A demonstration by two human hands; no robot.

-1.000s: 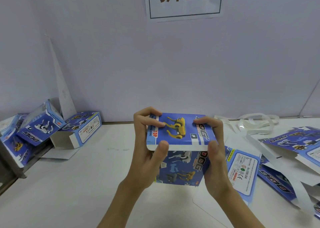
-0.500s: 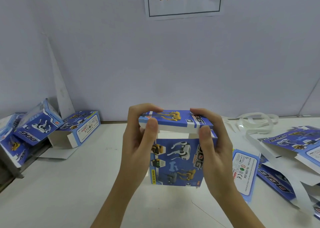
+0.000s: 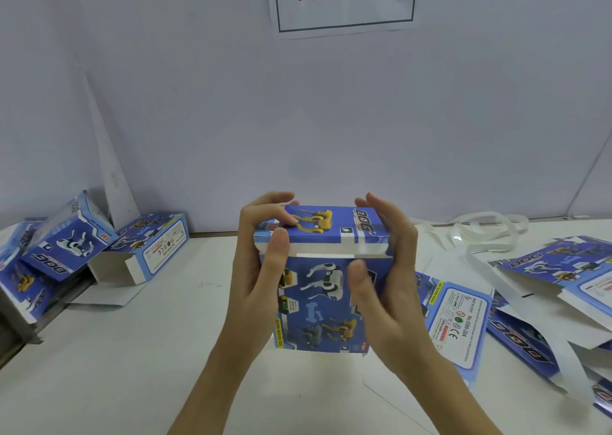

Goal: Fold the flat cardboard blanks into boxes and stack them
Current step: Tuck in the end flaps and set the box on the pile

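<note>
Box, blue, upright above table, top flap nearly down. Left hand grasps left side, thumb on flap edge. Right hand clasps right side. Flat blanks piled right; folded boxes left.

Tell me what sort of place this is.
Probably a packing or assembly workstation. A person's hands fold a printed toy box at a white table; finished boxes pile on the left, flat blanks lie on the right, and a paper sign hangs on the wall.
</note>
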